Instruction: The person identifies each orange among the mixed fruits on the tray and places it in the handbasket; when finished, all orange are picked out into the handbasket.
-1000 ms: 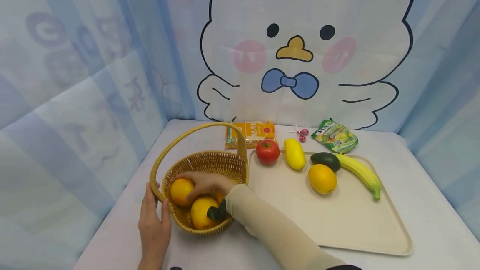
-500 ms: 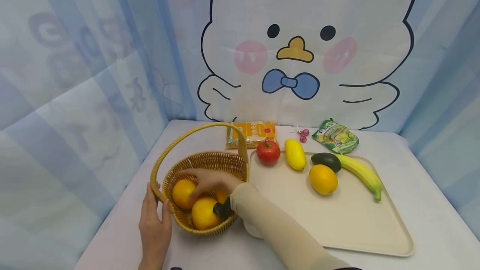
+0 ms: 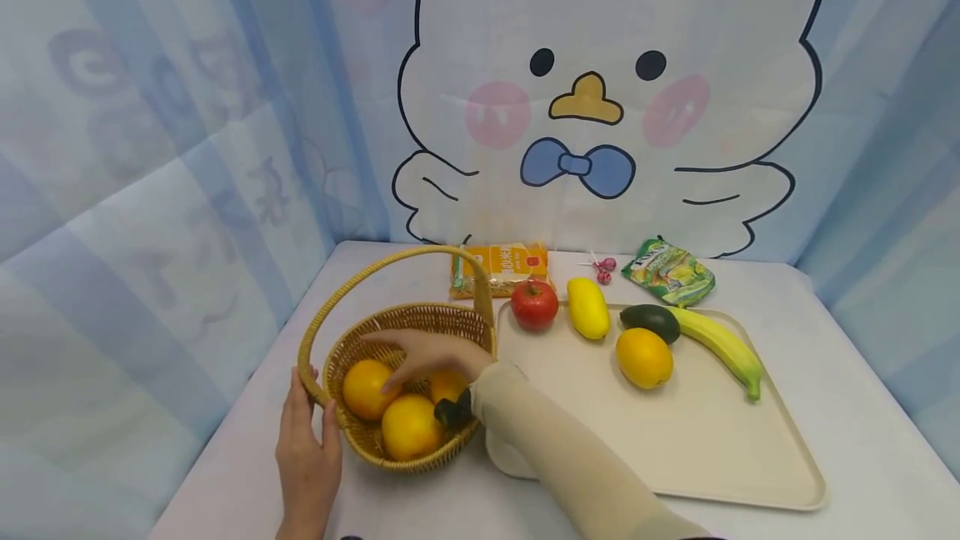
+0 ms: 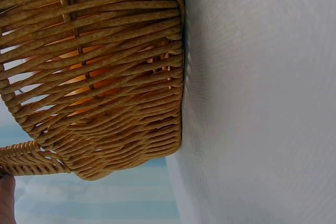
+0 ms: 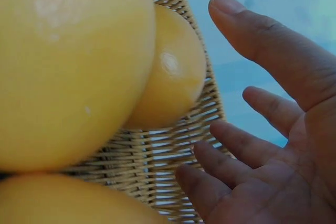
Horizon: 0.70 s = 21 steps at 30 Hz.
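My left hand (image 3: 306, 450) grips the woven wicker basket (image 3: 408, 325); my right hand (image 3: 429, 354), fingers spread, hovers over glossy oranges (image 3: 366, 387).

You have a tan woven basket (image 3: 408, 323), its wicker a golden straw shade, holding three orange-yellow oranges (image 3: 408, 427). Your right forearm wears a beige sleeve (image 3: 555, 448). The tray (image 3: 675, 448) is pale cream. On it sit a red apple (image 3: 534, 305), a yellow mango (image 3: 588, 307), a dark green avocado (image 3: 650, 322), another orange fruit (image 3: 643, 358) and a yellow banana (image 3: 722, 347) with green tips. Behind lie an orange packet (image 3: 501, 267), a green and yellow snack bag (image 3: 669, 272) and pink lollipops (image 3: 604, 269). The tabletop (image 3: 862, 407) is white. The backdrop (image 3: 187, 107) is blue-and-white checked, with a white cartoon duck (image 3: 592, 107) that has pink cheeks, a yellow beak and a blue bow tie.
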### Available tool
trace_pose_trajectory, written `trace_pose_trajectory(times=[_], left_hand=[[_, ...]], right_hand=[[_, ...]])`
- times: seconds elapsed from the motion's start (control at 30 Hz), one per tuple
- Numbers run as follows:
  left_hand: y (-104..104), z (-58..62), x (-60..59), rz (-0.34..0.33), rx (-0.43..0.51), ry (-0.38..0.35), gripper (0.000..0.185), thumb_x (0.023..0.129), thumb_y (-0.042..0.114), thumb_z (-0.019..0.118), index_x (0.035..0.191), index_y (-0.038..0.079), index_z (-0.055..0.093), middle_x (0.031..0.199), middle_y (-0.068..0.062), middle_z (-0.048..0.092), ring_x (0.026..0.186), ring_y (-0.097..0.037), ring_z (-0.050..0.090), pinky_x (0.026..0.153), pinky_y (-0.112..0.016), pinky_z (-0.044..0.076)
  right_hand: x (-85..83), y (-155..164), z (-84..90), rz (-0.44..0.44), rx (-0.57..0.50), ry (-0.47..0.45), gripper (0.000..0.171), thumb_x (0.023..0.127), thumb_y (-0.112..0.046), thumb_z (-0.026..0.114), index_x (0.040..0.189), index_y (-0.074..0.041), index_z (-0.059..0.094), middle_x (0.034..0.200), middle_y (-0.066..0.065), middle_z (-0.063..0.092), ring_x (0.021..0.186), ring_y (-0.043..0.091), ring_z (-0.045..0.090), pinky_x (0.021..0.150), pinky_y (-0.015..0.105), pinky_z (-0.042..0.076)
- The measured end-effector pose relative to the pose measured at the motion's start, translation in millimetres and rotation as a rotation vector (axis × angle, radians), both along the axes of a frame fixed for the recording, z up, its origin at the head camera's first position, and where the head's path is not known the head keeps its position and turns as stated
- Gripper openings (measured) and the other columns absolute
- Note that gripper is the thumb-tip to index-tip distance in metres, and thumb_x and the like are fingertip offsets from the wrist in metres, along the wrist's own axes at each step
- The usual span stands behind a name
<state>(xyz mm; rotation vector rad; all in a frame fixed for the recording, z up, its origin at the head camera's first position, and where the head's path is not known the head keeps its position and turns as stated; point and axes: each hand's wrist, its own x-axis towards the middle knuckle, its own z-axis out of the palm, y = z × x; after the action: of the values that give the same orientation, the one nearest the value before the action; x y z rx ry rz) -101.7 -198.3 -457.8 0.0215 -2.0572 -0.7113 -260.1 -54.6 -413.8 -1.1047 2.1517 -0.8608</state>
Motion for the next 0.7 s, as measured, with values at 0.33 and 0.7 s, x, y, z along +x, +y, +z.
trace_pose_trajectory(times=[0.33, 0.7], left_hand=[[-1, -1.3, -0.6, -0.004, 0.004, 0.013, 0.071, 0.084, -0.009, 0.061, 0.147, 0.001, 0.029, 0.127, -0.024, 0.055, 0.113, -0.036, 0.055, 0.101, 0.004, 0.026], [1, 0.7, 1.1, 0.010, 0.009, -0.014, 0.072, 0.085, -0.008, 0.061, 0.148, 0.003, 0.027, 0.126, -0.025, 0.054, 0.109, -0.040, 0.056, 0.100, 0.005, 0.025]], right_hand=[[-0.8, 15, 10.4, 0.016, -0.041, 0.017, 0.081, 0.082, -0.031, 0.073, 0.149, -0.026, 0.029, 0.155, -0.003, 0.030, 0.143, 0.015, 0.028, 0.120, 0.038, 0.026], [0.7, 30, 26.0, 0.058, -0.076, 0.094, 0.083, 0.080, -0.029, 0.075, 0.149, -0.021, 0.029, 0.154, 0.001, 0.033, 0.142, 0.015, 0.030, 0.120, 0.032, 0.026]])
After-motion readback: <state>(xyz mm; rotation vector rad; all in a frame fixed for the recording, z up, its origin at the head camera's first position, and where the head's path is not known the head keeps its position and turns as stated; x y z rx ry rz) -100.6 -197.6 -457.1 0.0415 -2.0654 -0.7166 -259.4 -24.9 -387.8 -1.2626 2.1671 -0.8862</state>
